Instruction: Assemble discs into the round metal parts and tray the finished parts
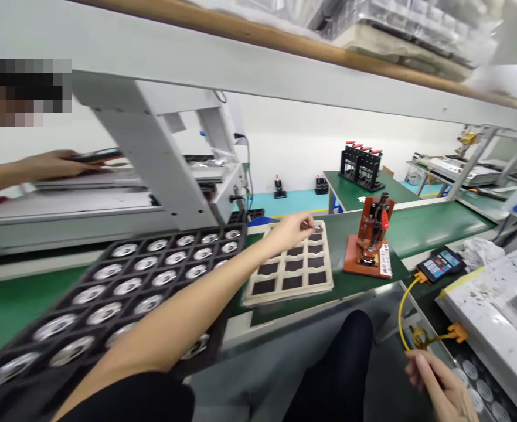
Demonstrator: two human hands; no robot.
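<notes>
Meanwhile, left hand [290, 230] pinches a small metal part [316, 227] over the beige tray [258, 293].
Right hand [438, 390], loosely curled and empty, rests well right of that tray.

No legible text anywhere; white label [385, 261] on orange clamp fixture [370, 245] and handheld keypad [440, 264] right of it too blurred.

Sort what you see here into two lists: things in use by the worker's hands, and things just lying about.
In use:
left hand
small part
beige tray
black tray of discs

Lying about:
orange clamp jig
handheld controller
yellow cable, near right hand
</notes>
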